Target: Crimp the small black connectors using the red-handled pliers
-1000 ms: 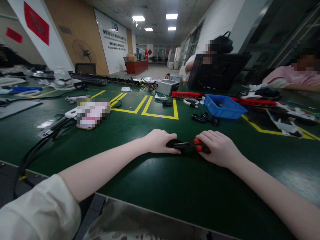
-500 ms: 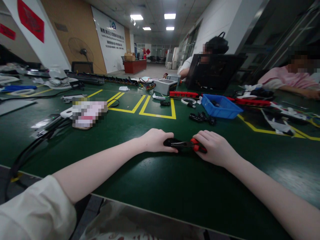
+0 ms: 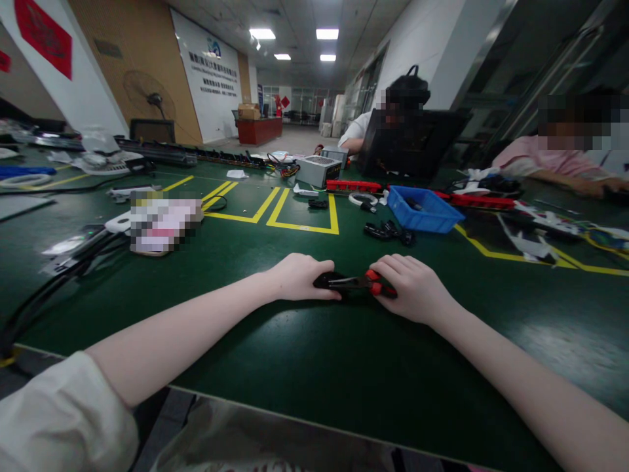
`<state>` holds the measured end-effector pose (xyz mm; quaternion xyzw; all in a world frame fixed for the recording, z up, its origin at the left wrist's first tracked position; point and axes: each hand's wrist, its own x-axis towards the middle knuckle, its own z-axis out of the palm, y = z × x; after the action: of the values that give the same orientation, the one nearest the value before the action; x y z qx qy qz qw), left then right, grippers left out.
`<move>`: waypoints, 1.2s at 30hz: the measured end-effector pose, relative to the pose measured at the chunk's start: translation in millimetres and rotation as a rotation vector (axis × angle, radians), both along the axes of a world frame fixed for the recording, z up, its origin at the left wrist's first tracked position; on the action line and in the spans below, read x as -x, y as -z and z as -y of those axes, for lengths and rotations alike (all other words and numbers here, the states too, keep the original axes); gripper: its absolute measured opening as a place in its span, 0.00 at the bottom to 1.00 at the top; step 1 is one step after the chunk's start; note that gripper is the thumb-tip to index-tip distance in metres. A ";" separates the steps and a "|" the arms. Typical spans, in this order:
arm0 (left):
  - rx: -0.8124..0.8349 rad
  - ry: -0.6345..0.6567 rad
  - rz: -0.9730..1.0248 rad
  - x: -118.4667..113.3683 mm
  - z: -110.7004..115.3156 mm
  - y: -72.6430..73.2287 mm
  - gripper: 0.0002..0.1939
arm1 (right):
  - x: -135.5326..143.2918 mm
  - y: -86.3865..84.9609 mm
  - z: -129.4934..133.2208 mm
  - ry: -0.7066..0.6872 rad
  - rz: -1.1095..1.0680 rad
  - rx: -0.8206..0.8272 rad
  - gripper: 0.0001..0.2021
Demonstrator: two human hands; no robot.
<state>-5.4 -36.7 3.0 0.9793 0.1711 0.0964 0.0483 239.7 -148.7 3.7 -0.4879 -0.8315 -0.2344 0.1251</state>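
Still, the right hand grips metal pliers with red-and-black handles, their tips at a small black object pinched in the left hand over the green tabletop; the view has turned slightly right.

Office workshop, green workbench, lettered wall sign, red desk, bright ceiling panels

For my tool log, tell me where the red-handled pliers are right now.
In the head view, the red-handled pliers are just right of centre, held in the right hand and pointing to the black part in the left hand.
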 end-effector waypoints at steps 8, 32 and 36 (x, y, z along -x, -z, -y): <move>0.012 0.000 0.003 0.3 0.7 -1.3 0.22 | 0.5 -0.6 1.6 0.005 -0.008 0.034 0.11; -0.007 0.009 -0.008 0.6 1.2 -1.2 0.22 | -1.1 0.2 -1.0 0.002 -0.049 0.069 0.12; 0.009 0.009 -0.010 0.5 0.8 -1.5 0.22 | -0.7 -0.1 -0.5 0.004 -0.058 0.088 0.10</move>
<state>-5.9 -37.5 4.5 0.9804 0.1671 0.0905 0.0526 240.4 -148.2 3.9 -0.5014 -0.8359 -0.1837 0.1273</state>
